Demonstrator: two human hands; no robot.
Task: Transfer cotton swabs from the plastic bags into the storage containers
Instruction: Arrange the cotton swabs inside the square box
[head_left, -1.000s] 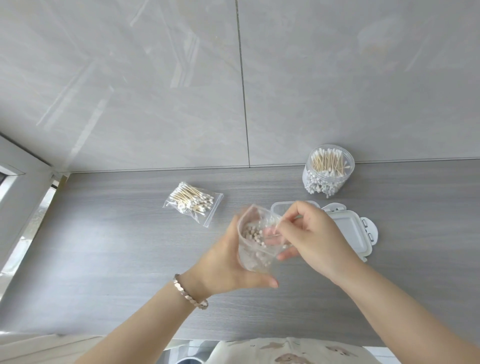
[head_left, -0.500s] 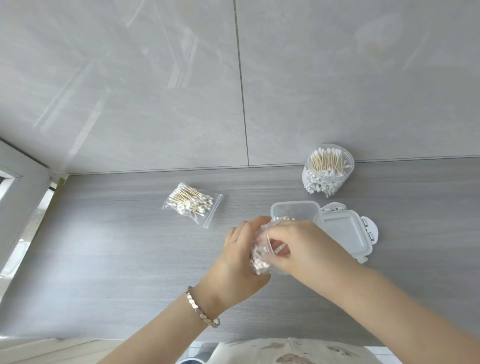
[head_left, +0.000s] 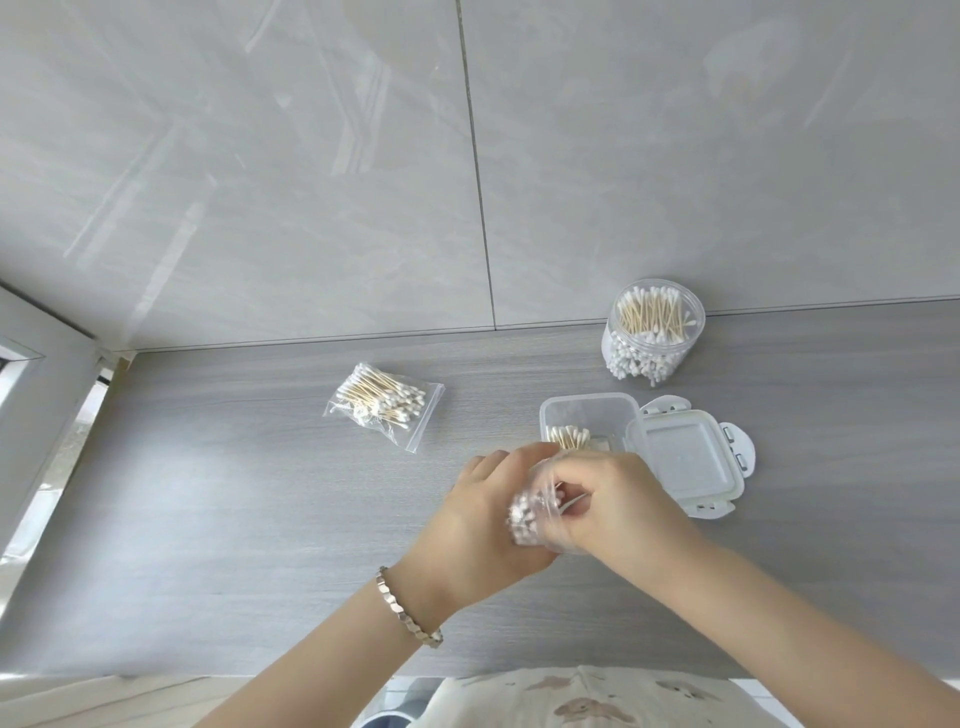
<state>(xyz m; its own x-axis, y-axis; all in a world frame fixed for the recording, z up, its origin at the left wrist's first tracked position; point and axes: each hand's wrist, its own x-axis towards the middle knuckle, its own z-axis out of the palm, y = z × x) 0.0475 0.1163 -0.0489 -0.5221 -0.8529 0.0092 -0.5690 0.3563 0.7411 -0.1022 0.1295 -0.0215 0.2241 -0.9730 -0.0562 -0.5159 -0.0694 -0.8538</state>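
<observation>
Both hands met over the grey wood-grain counter (head_left: 208, 519), just in front of the square container (head_left: 587, 415). The left hand (head_left: 483, 525) was wrapped around a small clear plastic bag (head_left: 535, 512) of cotton swabs, its fingers closed on the bag's left side, white tips showing blurred through the film. The right hand (head_left: 613, 504) was curled shut on the bag's other side — whether its fingers reached inside the bag or only pinched the film could not be told from the blur. A bundle of swabs (head_left: 569, 435) already lay in the square container's near left part, partly hidden behind the hands. Its lid (head_left: 685, 462) lay open and flat on the counter, touching the container's right side. Behind it, near the tiled wall (head_left: 311, 182), stood a round clear jar (head_left: 653, 332) full of swabs. A second bag of swabs (head_left: 384, 402) lay flat on the counter, well apart to the left — untouched. A metal bracelet (head_left: 408, 608) circled the left wrist.
</observation>
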